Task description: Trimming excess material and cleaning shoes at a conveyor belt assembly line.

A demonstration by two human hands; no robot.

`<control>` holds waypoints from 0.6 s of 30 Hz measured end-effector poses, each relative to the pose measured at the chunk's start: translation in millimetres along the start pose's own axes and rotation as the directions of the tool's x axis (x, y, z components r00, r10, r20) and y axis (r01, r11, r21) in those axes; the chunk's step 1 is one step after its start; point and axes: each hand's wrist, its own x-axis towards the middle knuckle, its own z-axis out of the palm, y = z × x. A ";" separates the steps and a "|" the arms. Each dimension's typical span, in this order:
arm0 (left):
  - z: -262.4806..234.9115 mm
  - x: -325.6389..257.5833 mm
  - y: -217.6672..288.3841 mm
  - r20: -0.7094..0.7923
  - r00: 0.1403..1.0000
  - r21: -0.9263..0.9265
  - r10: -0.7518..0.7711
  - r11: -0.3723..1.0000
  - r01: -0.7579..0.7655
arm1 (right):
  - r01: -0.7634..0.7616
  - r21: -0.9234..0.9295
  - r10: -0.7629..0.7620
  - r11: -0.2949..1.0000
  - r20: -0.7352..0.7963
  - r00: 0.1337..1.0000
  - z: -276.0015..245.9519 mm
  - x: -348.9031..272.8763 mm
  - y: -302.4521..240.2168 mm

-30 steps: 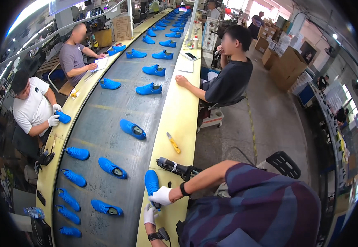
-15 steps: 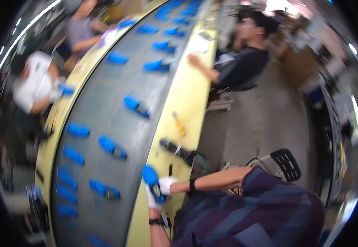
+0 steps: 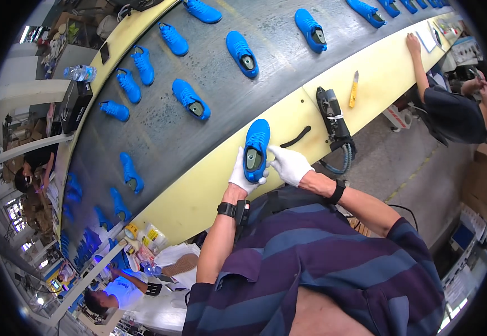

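Note:
A blue sneaker with a dark insole showing in its opening is held above the yellow ledge. My left hand, in a white glove, wraps under its heel and sides. Close to the shoe's right side is my right hand, also white-gloved, its partly bent fingers apart and nothing seen in them. A black handheld tool with a coiled hose lies on the ledge to the right. Between it and the shoe rests a thin black curved strip.
Beyond the yellow ledge runs a grey conveyor belt carrying several blue sneakers. A yellow-handled cutter lies past the tool. One person sits farther right; another is at lower left. A water bottle stands on a black box.
The view has swung left and grown sharper, so the belt now runs across the top. My right hand has come off the shoe; my left hand still holds it.

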 end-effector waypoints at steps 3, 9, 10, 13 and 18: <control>5.6 -2.4 -0.3 -0.005 1.000 -0.035 0.015 0.999 -0.015 | 0.117 -0.114 -0.138 0.987 -0.197 0.971 17.7 -1.3 3.8; 23.4 -26.8 6.9 0.016 1.000 -0.103 -0.016 0.994 0.018 | 0.175 -0.362 -0.309 0.915 -0.356 0.882 -41.1 3.5 27.5; 28.9 -32.1 8.6 -0.019 1.000 -0.120 -0.022 0.993 0.020 | 0.198 -0.306 -0.342 0.931 -0.543 0.767 -64.7 9.1 42.3; 42.2 -37.7 11.3 -0.045 0.999 -0.134 -0.015 0.991 0.008 | -0.272 -0.531 -0.342 0.803 -0.783 0.519 -117.8 34.8 95.1; 61.7 -27.6 12.8 -0.056 0.998 -0.112 -0.037 0.993 0.030 | -0.198 -0.180 0.015 0.964 -0.702 0.712 -115.7 68.3 190.7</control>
